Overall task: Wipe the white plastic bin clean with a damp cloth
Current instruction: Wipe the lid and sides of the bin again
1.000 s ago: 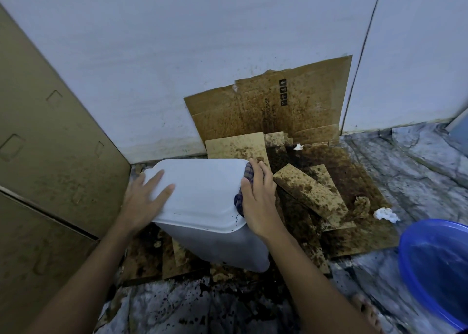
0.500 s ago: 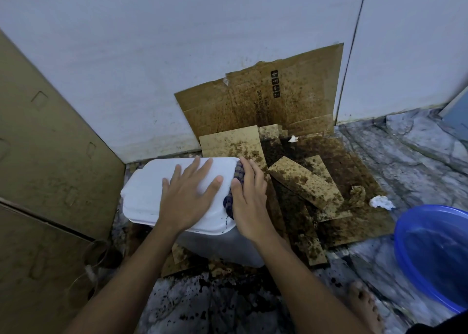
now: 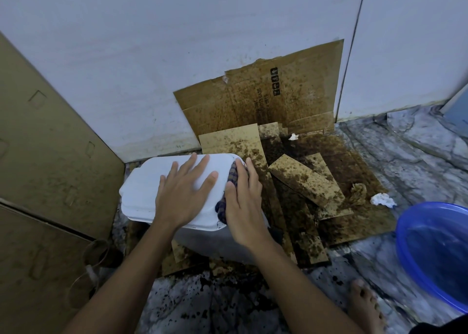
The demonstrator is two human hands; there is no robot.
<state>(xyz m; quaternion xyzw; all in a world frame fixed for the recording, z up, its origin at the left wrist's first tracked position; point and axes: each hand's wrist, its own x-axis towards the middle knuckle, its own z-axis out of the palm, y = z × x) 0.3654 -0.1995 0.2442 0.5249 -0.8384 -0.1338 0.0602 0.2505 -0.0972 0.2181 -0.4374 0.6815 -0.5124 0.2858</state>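
Observation:
The white plastic bin [image 3: 141, 194] stands upside down on stained cardboard, its flat bottom facing up. My left hand [image 3: 184, 194] lies flat on that surface with its fingers spread. My right hand [image 3: 244, 207] presses a dark checked cloth [image 3: 229, 189] against the bin's right edge, fingers straight over it. Most of the cloth is hidden under that hand.
Stained cardboard sheets [image 3: 304, 181] cover the floor to the right and lean on the white wall. A blue basin [image 3: 435, 255] sits at the right edge. Crumpled tissue [image 3: 382, 199] lies near it. A large cardboard box [image 3: 45, 169] stands at the left. A bare foot [image 3: 364, 306] is at lower right.
My left hand slid from the bin's left side to the middle of its upturned bottom. My right hand stayed on the cloth at the right edge.

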